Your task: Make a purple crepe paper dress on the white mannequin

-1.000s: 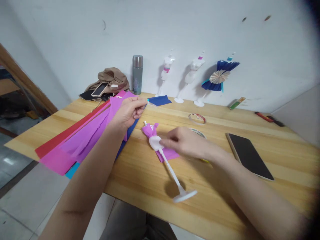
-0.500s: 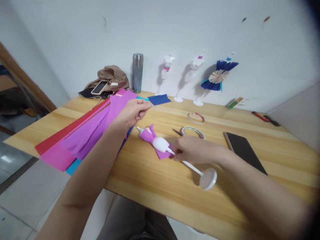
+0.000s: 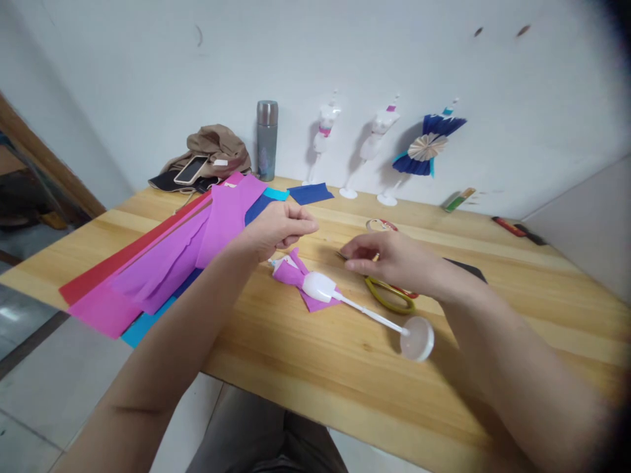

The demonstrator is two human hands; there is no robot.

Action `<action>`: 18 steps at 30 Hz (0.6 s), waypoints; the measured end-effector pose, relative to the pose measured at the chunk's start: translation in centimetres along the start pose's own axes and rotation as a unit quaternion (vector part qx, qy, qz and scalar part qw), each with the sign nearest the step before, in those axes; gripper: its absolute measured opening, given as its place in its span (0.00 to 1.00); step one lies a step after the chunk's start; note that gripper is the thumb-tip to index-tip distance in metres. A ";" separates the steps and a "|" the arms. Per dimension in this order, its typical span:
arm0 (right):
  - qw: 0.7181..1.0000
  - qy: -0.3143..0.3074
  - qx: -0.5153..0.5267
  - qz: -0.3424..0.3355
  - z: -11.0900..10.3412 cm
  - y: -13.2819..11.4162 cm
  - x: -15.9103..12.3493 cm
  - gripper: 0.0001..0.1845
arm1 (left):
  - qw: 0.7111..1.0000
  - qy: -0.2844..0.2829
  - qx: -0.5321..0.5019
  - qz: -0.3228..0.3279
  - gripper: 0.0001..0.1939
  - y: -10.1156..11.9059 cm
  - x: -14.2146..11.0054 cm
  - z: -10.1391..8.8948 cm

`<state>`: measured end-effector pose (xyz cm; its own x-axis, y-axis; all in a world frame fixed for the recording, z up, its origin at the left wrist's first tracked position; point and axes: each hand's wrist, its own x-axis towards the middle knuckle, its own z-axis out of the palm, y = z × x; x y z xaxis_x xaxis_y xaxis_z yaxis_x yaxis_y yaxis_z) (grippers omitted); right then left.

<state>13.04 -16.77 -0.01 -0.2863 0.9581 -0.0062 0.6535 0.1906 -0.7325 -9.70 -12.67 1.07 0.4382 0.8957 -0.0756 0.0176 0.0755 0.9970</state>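
My left hand [image 3: 288,230] is closed in a pinch above the table; whatever sits between its fingertips is too small to make out. Below it lies a white mini dress form [image 3: 319,287], its bust wrapped in purple crepe paper [image 3: 287,273] and its round base toward the right. My right hand [image 3: 387,256] hovers curled over yellow-handled scissors [image 3: 392,299], with a gap between thumb and forefinger. One dark blade tip shows beside its fingertips. The hand covers the middle of the scissors.
Folded crepe sheets in purple [image 3: 229,210], pink, red and blue lie at left. Along the wall stand a flask [image 3: 267,141], two white dress forms [image 3: 328,125] and one in blue pleats [image 3: 419,157]. A tape ring [image 3: 379,225] and a dark flat object [image 3: 466,268] lie at right.
My right hand has let go of the dress form's stem and moved up and right to the scissors. My left hand has shifted slightly right and down, still pinched.
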 end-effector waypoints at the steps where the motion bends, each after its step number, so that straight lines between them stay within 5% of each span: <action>1: 1.000 0.001 0.017 0.007 -0.1 -0.2 0.3 0.09 | 1.000 -0.008 0.002 -0.003 0.13 0.0 -0.1 0.0; 8: 0.969 0.039 0.236 0.054 1.3 -0.8 0.8 0.18 | 1.000 -0.013 -0.013 -0.021 0.13 -0.1 0.0 0.2; 18: 0.970 0.088 0.226 -0.005 2.6 -1.2 0.5 0.10 | 0.998 -0.054 0.012 -0.013 0.11 -1.0 0.5 -0.2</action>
<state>10.29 -17.09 -0.94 -0.1407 0.9859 0.0903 0.2663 0.1255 -0.9557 -9.70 -12.15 0.03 0.5315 0.8412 -0.0998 0.0514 0.0856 0.9950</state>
